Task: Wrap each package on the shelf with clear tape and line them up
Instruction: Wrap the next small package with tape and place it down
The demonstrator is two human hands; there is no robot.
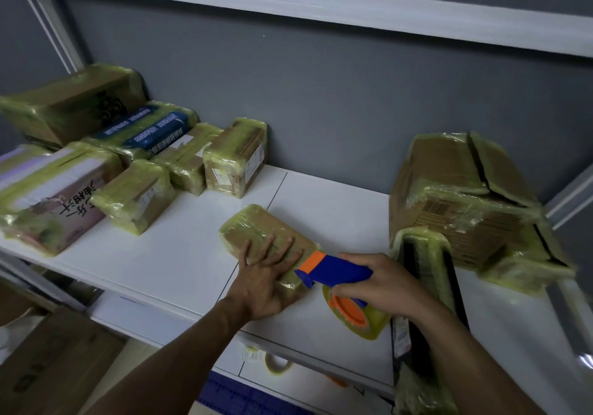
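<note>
On the white shelf (179, 254), against a grey wall, we see the biggest thing at the right: a large cardboard box (449, 183), loosely filmed in yellowish tape, with a barcode and printed lines too blurred for us to read. At the far left a brown carton (73, 106) bears a black printed mark. In front of it lies a pink-and-white box (54, 203) with black handwritten Chinese characters that we cannot read with certainty. A long dark package (426, 260) leans at the right front edge. A blue package (144, 129) carries white Chinese print, smeared by motion. Just beside it, three small taped parcels (237, 158) show pale shipping labels, illegible to us. Near the shelf's front middle lies the small brown package (256, 225); the left hand (266, 280) presses flat on it, fingers spread. The right hand (382, 283) grips the blue-and-orange tape dispenser (333, 270), whose nose touches the package's near end.
</note>
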